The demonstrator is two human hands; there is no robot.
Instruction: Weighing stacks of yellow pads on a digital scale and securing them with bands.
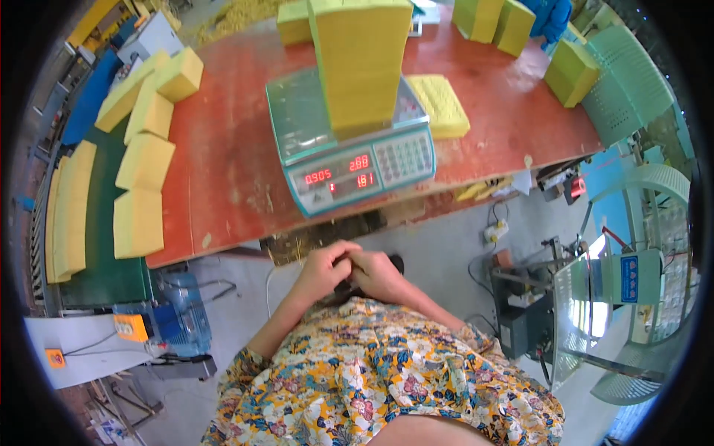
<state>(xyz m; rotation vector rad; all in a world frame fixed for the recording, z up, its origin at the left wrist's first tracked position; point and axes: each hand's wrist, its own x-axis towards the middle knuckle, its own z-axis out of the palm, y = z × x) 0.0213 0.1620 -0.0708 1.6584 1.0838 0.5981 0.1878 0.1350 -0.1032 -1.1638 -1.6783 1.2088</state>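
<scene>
In front of my body, above the floor and short of the table's near edge, my left hand (324, 272) and my right hand (378, 276) meet with fingers curled together. Whether anything small is between them is hidden. Beyond them stands an electronic weighing scale (301, 178) with a lit red display and a keypad. A tall block of yellow paper-like sheets (361, 70) stands upright on its pan, apart from my hands. A flatter yellow stack (440, 108) lies right beside the scale.
The worn red table (223, 141) carries more yellow blocks (138, 223) along its left side and far right (573, 73). A green surface (104, 245) adjoins it. A person's blue sleeve (549, 18) shows at the back right. Metal-guarded fans (632, 89) stand at right; cables lie on the floor.
</scene>
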